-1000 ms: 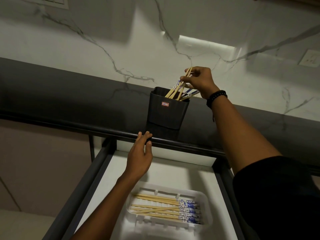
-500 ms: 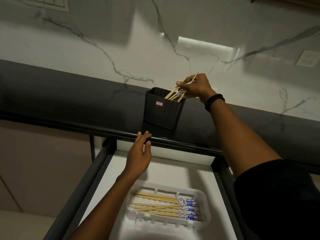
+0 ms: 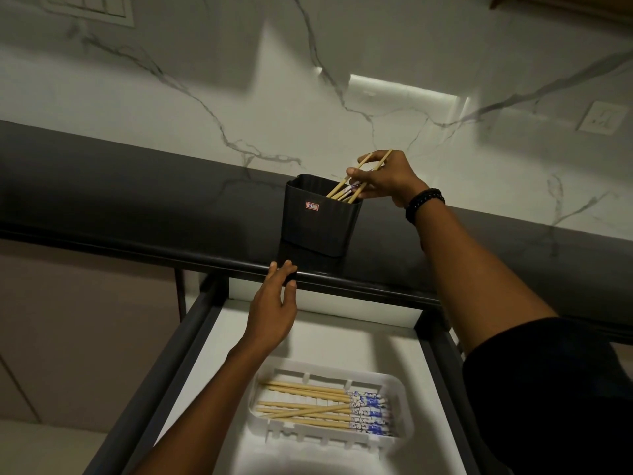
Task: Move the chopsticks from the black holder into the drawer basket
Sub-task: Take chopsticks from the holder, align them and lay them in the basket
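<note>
currently: a person stands over an open drawer, one arm up at the worktop and the other at its edge.
right hand: the right hand (image 3: 387, 176) is raised over the far right corner of the black holder (image 3: 318, 221), its back toward the camera.
right grip: fingers and thumb are clamped on a few chopsticks (image 3: 342, 187), pinching them partway along their length.
chopsticks: they slant up to the right, bare wooden tips sticking out past the fingers, lower ends inside the holder's mouth; a bit of blue-and-white pattern shows just under the thumb.
black holder: it stands upright on the dark worktop (image 3: 137, 200), near the front edge, with a small red label (image 3: 312, 207) on the side facing the camera.
left hand: the left hand (image 3: 274, 310) reaches to the worktop's front edge, just in front of the holder and apart from it.
left grip: the fingers lie straight along the top of the edge and the thumb sits against its face; it carries nothing.
drawer: the drawer (image 3: 342, 337) is pulled out below the worktop, with dark side rails and a white floor.
drawer basket: the white drawer basket (image 3: 399, 389) sits in the near part of the drawer, to the right of the left forearm.
stored chopsticks: a batch of stored chopsticks (image 3: 308, 402) lies flat in the basket, plain ends to the left, patterned blue-and-white ends to the right, one or two crossing the rest at a slant.
wrist: a dark beaded bracelet (image 3: 424, 202) circles the right wrist.
behind: a white marble wall (image 3: 239, 80) with grey veins, a wall socket (image 3: 601, 118) at the right.
</note>
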